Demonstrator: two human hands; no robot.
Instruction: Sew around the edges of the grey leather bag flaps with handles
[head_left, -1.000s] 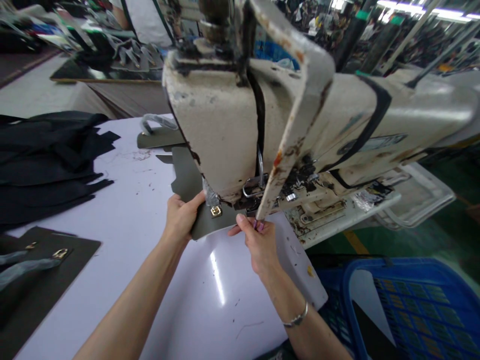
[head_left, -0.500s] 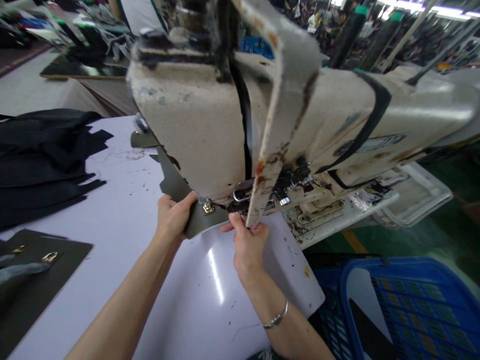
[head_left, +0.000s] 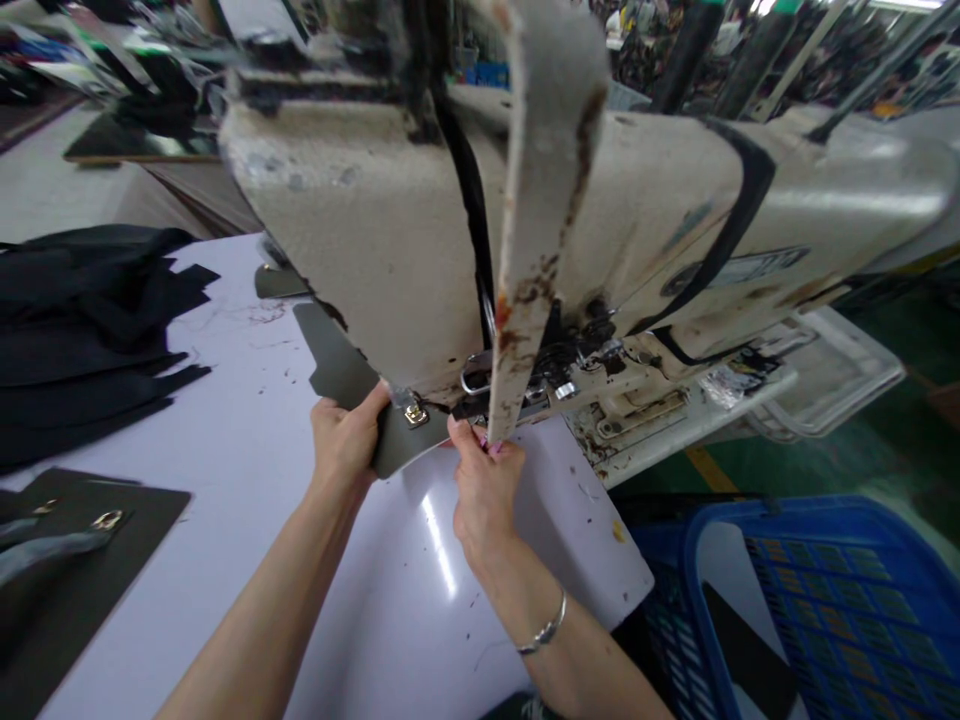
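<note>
A dark grey-green panel [head_left: 397,445] with a gold metal clasp [head_left: 415,414] lies partly under the head of a sewing machine [head_left: 360,250]. My left hand [head_left: 345,435] is closed on the panel's left side, thumb on top. By the machine's presser area, my right hand [head_left: 487,480] is closed with its thumb on the panel's near right edge. A bit of pink shows at its fingers; I cannot make out what it is. The machine's pale, rusty bar [head_left: 517,290] crosses in front of the needle area, which is hidden.
Black cut pieces [head_left: 82,330] are piled on the white table [head_left: 240,430] at left. Another dark panel [head_left: 97,560] with gold clasps lies nearer. A blue basket [head_left: 825,510] stands at lower right, and a clear tray [head_left: 862,370] sits behind it.
My right hand has shifted slightly left, its thumb now over the panel's edge. My left hand keeps its hold. The view has moved a little.
</note>
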